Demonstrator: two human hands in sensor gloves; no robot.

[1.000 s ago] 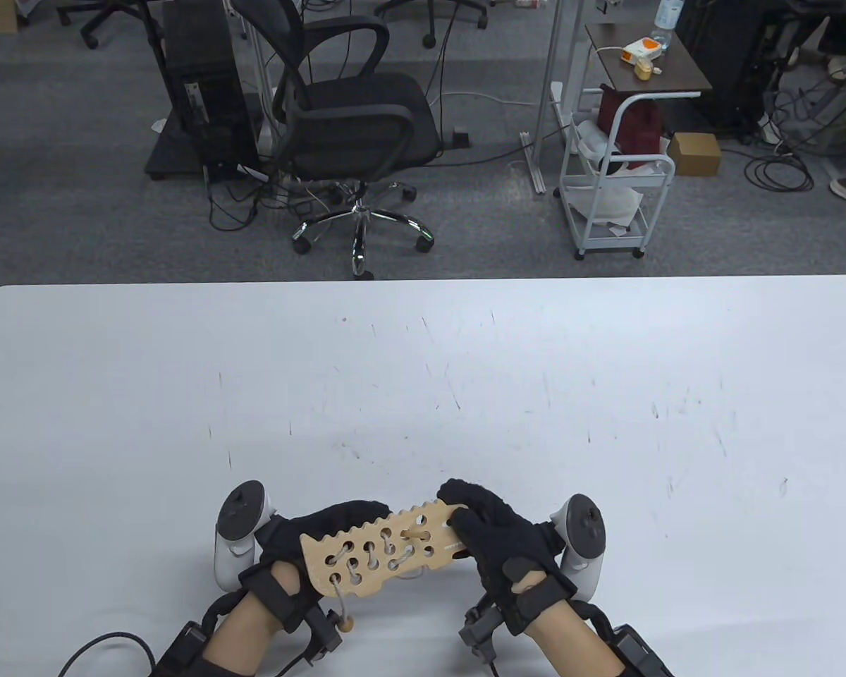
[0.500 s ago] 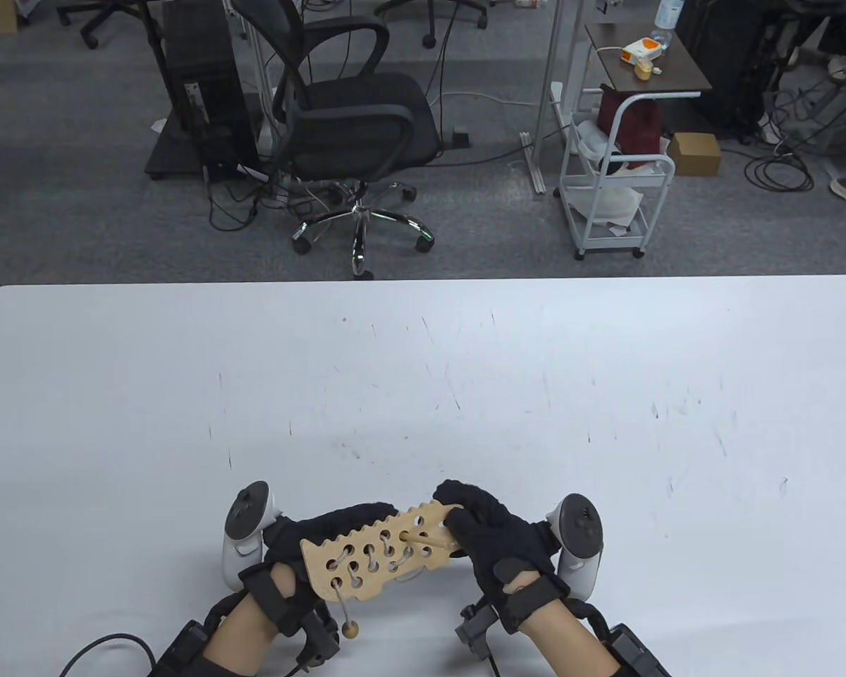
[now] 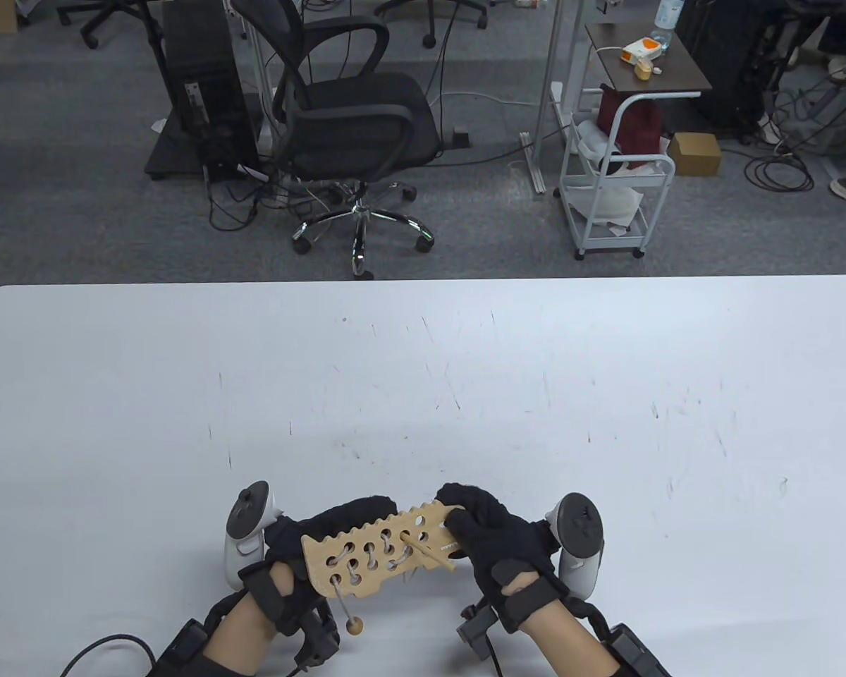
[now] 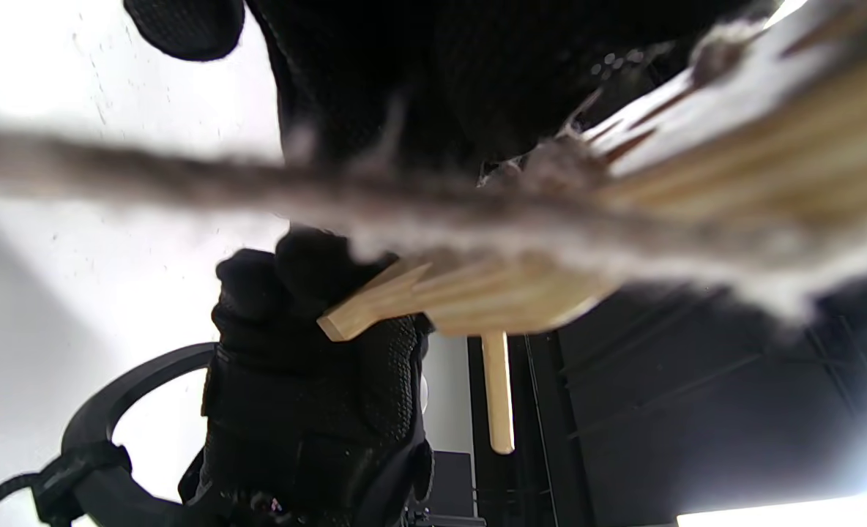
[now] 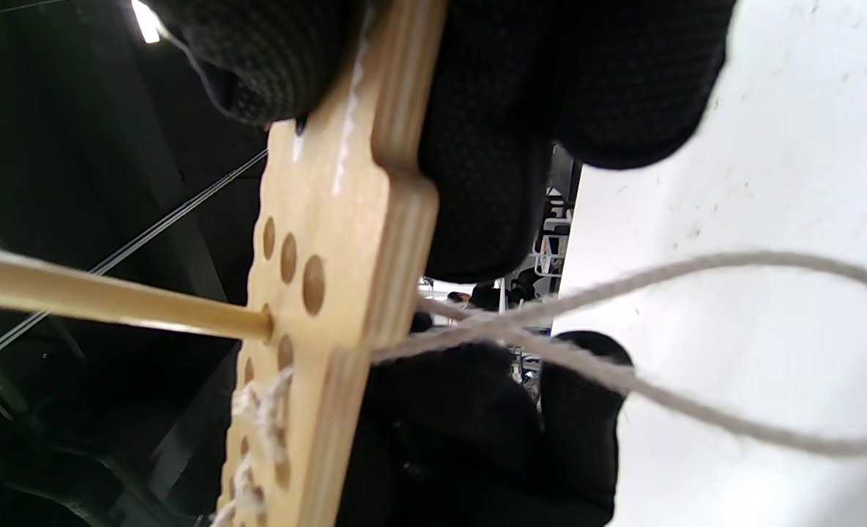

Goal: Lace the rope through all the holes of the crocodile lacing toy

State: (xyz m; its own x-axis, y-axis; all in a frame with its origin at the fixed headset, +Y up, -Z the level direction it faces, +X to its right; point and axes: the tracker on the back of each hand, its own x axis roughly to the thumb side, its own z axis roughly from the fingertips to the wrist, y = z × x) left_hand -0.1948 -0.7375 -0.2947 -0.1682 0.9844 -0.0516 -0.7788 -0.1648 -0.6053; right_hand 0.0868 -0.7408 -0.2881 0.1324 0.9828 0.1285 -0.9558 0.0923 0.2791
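Crocodile toy (image 3: 381,556) gripped by both hands.

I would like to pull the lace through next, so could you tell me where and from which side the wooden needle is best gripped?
Grip the wooden needle on its bare shaft near the free end, coming from the right with the right hand. It juts out of a hole in the crocodile board, sloping toward the person, while the rope trails loose behind the board.
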